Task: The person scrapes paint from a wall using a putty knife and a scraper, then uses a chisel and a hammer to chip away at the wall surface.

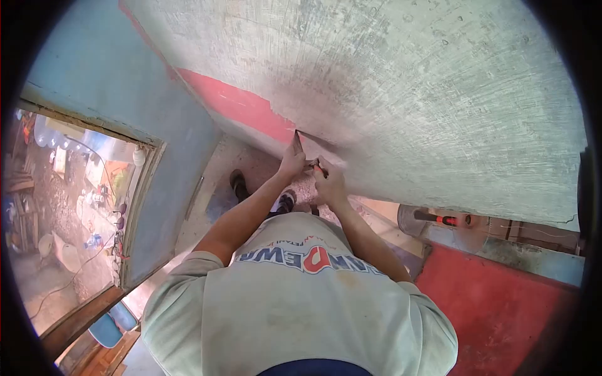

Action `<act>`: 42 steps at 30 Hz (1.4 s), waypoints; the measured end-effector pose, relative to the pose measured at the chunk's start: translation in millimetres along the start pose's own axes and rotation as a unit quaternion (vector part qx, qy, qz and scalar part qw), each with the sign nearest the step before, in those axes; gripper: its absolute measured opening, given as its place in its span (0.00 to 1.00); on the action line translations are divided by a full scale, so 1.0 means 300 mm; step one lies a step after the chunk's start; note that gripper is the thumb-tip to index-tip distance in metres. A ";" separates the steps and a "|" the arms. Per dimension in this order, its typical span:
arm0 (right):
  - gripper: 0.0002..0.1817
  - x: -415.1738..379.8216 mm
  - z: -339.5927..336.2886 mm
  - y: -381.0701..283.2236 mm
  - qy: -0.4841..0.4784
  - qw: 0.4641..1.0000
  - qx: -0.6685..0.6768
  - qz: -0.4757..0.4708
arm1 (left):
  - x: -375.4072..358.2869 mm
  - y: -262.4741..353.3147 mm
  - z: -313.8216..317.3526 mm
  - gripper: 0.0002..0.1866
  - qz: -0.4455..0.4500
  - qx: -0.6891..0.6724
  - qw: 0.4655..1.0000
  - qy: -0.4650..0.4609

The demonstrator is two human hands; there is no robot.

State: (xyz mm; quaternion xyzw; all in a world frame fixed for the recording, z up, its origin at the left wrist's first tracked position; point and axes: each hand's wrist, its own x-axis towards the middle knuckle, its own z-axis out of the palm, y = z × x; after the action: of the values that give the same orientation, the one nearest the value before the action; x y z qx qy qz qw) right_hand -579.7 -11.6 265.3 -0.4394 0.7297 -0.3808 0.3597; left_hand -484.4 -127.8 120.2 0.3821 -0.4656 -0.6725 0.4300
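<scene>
While both hands, left [292, 158] and right [328, 183], pinch a thin scraper blade [298, 141] against the wall [407, 94] low down by the red band [241, 106], it may slip and gouge plaster or nick fingers.

A bare concrete floor [207, 207], dusty and mottled grey-brown, runs along the foot of a scraped, pale green wall [407, 94] with a red band low down. Two dark shoes [238, 185] stand on the floor near the wall's base, one a little farther left than the other. To the right, the floor gives way to a red-painted surface [495, 307]. Beyond that, a round fan [439, 220] with a red-and-black handle lies against a blue-grey ledge [533, 260]. At the near left, a blue plastic container [113, 326] sits on the ground beside the wooden door frame [135, 232].
</scene>
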 end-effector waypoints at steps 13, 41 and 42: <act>0.20 -0.019 -0.057 0.017 0.001 0.999 0.027 -0.036 | -0.042 0.100 0.067 0.45 0.021 -0.014 0.999 -0.028; 0.24 0.062 -0.007 -0.020 -0.024 1.000 -0.012 0.007 | 0.059 -0.008 -0.030 0.46 0.046 0.052 0.997 -0.044; 0.24 0.094 0.028 -0.016 -0.026 0.999 -0.035 -0.031 | 0.060 0.008 -0.062 0.45 0.017 -0.001 0.999 -0.044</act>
State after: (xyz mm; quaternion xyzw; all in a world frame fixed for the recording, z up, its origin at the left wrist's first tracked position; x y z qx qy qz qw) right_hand -580.8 -40.9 260.3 -0.4843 0.7189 -0.3544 0.3506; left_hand -472.9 -150.6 115.2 0.3434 -0.4899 -0.6819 0.4208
